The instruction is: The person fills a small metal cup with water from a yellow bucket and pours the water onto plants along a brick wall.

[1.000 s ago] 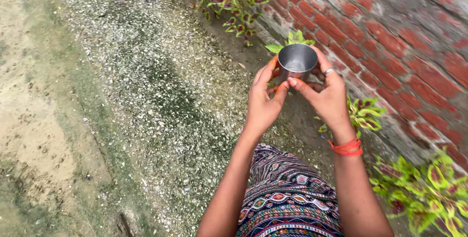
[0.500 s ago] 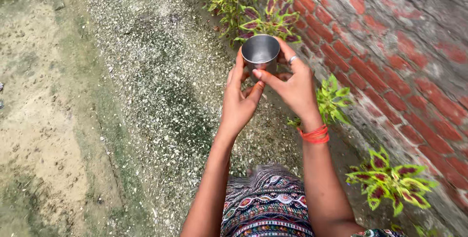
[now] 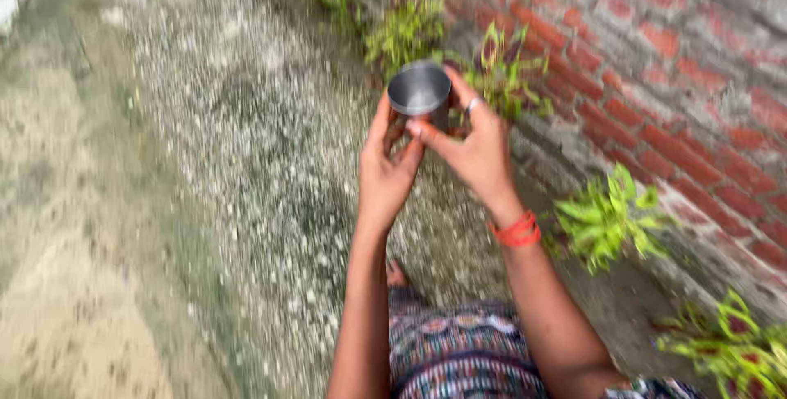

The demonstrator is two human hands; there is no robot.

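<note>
I hold the steel cup (image 3: 419,89) upright between both hands, left hand (image 3: 387,171) and right hand (image 3: 475,149) wrapped around it. It has drifted left along the brick wall (image 3: 680,79), now near plants (image 3: 500,63) further on.

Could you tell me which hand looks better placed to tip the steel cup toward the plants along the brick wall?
Probably the right hand: it wraps the steel cup on the side toward the brick wall and the plants. The left hand only steadies the cup from the gravel side.
</note>
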